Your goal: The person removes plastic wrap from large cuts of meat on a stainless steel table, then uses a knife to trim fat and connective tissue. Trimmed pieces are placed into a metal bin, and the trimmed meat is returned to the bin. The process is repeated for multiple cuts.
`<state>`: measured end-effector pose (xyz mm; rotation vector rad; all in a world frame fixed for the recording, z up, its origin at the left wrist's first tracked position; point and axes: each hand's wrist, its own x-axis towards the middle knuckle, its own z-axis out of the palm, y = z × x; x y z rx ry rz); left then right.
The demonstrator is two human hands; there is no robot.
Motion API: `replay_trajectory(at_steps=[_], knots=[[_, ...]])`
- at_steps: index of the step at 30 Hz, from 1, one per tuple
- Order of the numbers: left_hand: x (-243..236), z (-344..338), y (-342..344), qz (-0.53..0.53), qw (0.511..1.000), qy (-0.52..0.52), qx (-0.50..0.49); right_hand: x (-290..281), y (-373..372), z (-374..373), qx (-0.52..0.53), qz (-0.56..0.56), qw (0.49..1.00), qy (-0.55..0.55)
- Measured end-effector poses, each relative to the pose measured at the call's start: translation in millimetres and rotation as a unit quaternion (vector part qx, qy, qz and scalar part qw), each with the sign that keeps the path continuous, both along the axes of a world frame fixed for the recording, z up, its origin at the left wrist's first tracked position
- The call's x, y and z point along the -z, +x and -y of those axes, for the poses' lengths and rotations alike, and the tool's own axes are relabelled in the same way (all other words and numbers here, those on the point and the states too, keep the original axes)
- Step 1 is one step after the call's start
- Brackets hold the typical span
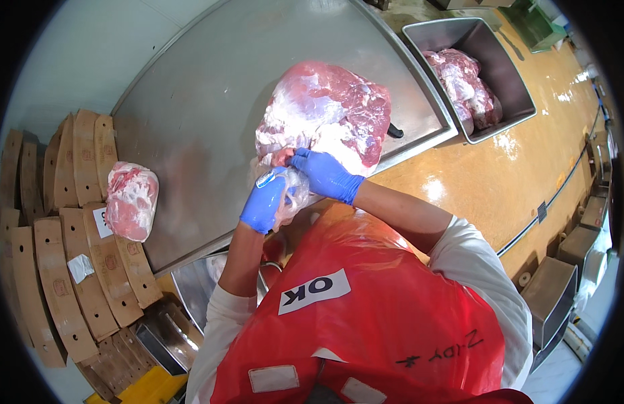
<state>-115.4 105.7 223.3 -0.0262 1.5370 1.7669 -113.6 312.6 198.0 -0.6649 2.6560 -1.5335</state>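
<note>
Both gloves (326, 176) are blue, the apron (392, 303) red, the sleeves (483, 269) white. The large meat cut (325, 111) is mottled pinkish red and white; the tabletop (197, 101) is silver-grey, the cardboard cartons (56, 279) brown.

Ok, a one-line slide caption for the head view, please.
Blue-gloved left hand and right hand at the near edge of a large raw meat cut on a metal table.

Blue-gloved hands (323, 176), red apron (399, 289)

Pale wall (83, 74), steel table (190, 114), glossy ochre floor (487, 188) with bright glints (434, 187)
</note>
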Motion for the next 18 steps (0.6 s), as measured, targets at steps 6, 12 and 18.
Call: replay_trajectory(at_steps=[6,12,18], knots=[[-19,-17,2,0.168,0.972,0.061,-0.152,-3,-1,-1,0.001,0.029,0.999,0.029],[-30,-38,-9,0.133,0.963,0.099,-0.213,2,-7,7,0.031,-0.016,0.987,0.159],[-20,-33,-9,0.136,0.961,0.102,-0.219,0,-7,6,0.048,-0.040,0.992,0.108]])
